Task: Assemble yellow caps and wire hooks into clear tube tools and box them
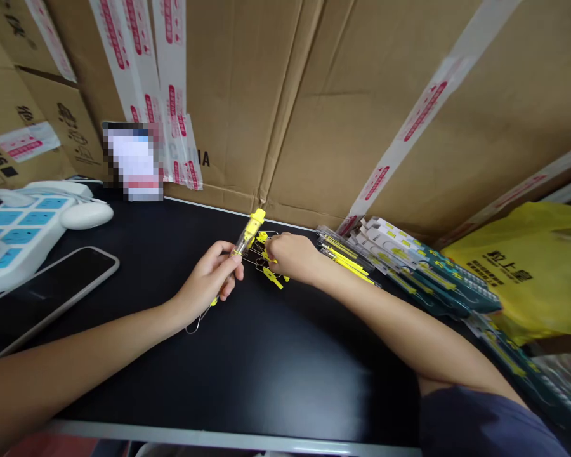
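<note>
My left hand [212, 273] is closed round a slim clear tube with a yellow cap [254, 223], which tilts up and away from me. Below that hand, a thin wire loop [193, 329] with a yellow piece sticks out. Just to the right, my right hand [292, 254] reaches down into a small heap of yellow plastic pieces with thin wire loops [270, 277]. Its fingers are curled, and their tips are mostly hidden behind the hand, so what they hold does not show.
Yellow sticks in clear sleeves [346, 259] lie right of the heap. Beyond them are stacked packaged goods [423, 266] and a yellow bag [518, 266]. A phone [52, 292] and a power strip [23, 231] lie left. Cardboard [247, 95] walls the back of the black table [247, 381].
</note>
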### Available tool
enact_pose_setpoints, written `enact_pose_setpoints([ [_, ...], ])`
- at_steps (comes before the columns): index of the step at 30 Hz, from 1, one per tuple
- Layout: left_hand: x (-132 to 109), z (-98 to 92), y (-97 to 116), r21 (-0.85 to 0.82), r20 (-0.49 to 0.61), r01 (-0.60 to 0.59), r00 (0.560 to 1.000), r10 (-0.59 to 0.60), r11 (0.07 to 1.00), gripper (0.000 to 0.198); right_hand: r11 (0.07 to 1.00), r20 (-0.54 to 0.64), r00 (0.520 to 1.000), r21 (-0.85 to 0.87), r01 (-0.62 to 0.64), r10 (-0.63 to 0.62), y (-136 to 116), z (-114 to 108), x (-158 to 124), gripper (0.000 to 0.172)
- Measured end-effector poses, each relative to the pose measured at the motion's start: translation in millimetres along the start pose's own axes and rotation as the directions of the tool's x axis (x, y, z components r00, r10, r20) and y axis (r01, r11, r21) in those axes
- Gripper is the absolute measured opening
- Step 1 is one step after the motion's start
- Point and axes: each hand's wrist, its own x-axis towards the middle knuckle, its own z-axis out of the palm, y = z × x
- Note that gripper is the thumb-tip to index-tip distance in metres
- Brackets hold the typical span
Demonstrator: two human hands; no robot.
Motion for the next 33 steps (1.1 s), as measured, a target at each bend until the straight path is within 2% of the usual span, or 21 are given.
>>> enact_pose_setpoints([
  [5, 0, -0.7, -2, 0.009, 0.024, -0.023, 0.999, 0.023, 1.0, 0.016, 1.0, 0.018, 1.0, -0.006, -0.02, 0.02, -4, 0, -2, 0.022],
  [10, -1, -0.9, -3, 0.022, 0.035, -0.027, 0.999, 0.026, 0.999, 0.016, 0.996, -0.04, 0.996, 0.044, 0.081, -0.079, 0, 2, -6, 0.035],
  [21, 1, -0.7, -5, 0.0, 0.063, -0.007, 0.998, 0.007, 1.0, 0.016, 0.995, -0.035, 0.998, 0.088, 0.051, -0.048, 0, 5, 6, 0.014],
  [25, 1, -0.8, -6, -0.008, 0.078, 0.011, 0.997, -0.011, 1.0, 0.017, 0.962, -0.084, 0.995, 0.263, 0.073, -0.053, 11, 5, 2, 0.007],
  [27, 1, -0.9, -5, -0.011, 0.084, 0.019, 0.996, -0.018, 1.0, 0.018, 0.892, -0.134, 0.986, 0.426, 0.149, -0.101, 19, 8, -2, 0.007],
  [29, 0, -1.1, -4, -0.014, 0.097, 0.04, 0.995, -0.039, 0.999, 0.019, 0.775, -0.211, 0.969, 0.587, 0.233, -0.132, 27, 12, -6, 0.011],
  [31, -1, -1.3, -2, -0.01, 0.124, 0.066, 0.99, -0.064, 0.998, 0.02, 0.614, -0.26, 0.961, 0.745, 0.26, -0.092, 33, 17, -13, 0.011],
  [33, -2, -1.4, -1, 0.009, 0.167, 0.082, 0.983, -0.082, 0.997, 0.021, 0.413, -0.217, 0.976, 0.888, 0.203, -0.012, 35, 22, -23, 0.013],
])
